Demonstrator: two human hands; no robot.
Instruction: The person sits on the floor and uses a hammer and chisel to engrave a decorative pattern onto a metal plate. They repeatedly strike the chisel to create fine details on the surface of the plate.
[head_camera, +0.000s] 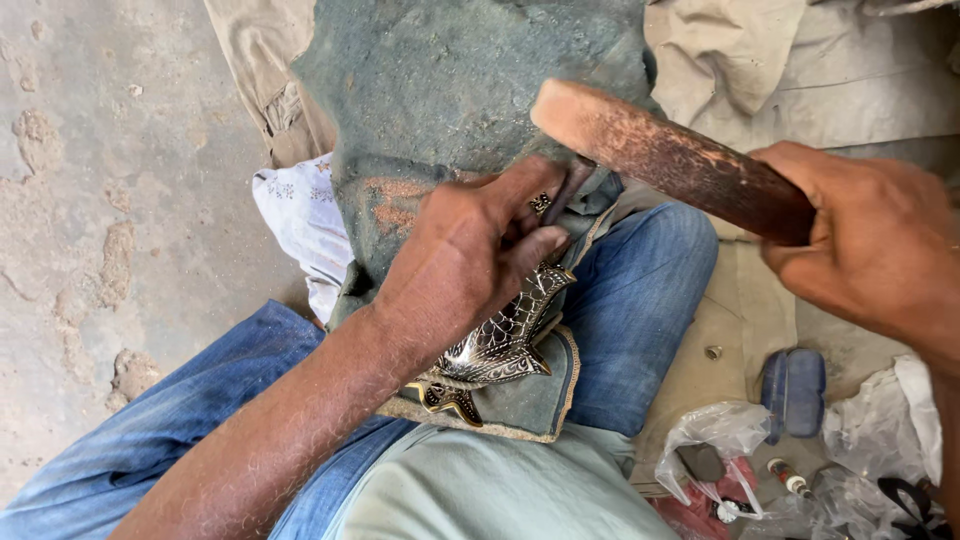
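Grey-green rough stone slab (450, 80): propped against the lap, upper end reaching past the top edge of view. Judged heavy, rigid, gritty; serves as backing only.

Blue denim-clad legs (640, 300): crossed under the slab, carrying the work.

Grey-green cloth pad with tan stitched border (530, 400): spread over the lap at the slab's lower edge. Soft, yielding, likely to dampen slip.

Worn reddish-brown wooden mallet, cylindrical (670, 160): raised above the slab, pale blunt end toward the upper middle. Judged solid, fairly weighty, dry-surfaced. Right hand (880, 250) wrapped tight around the dark rear part, grip clamped on the wood.

Silver-toned embossed sheet-metal ornament with scale pattern and black-and-gold pointed tips (500, 345): resting on the cloth pad, near its lower right corner, partly hidden under the left hand (470, 250). Judged light, thin, stiff yet easily dented; polished face probably slippery, points possibly sharp. Best taken by flat areas or the broad edge, pressed down onto the pad, away from the tips.

Thin dark metal punch (570, 190): pinched between left thumb and fingers, tilted, lower tip hidden against the ornament. Left grip closed on the punch, heel of hand bearing on the ornament.

Floor at lower right corner: blue case (795, 390), clear plastic bags (720, 440) with small items.
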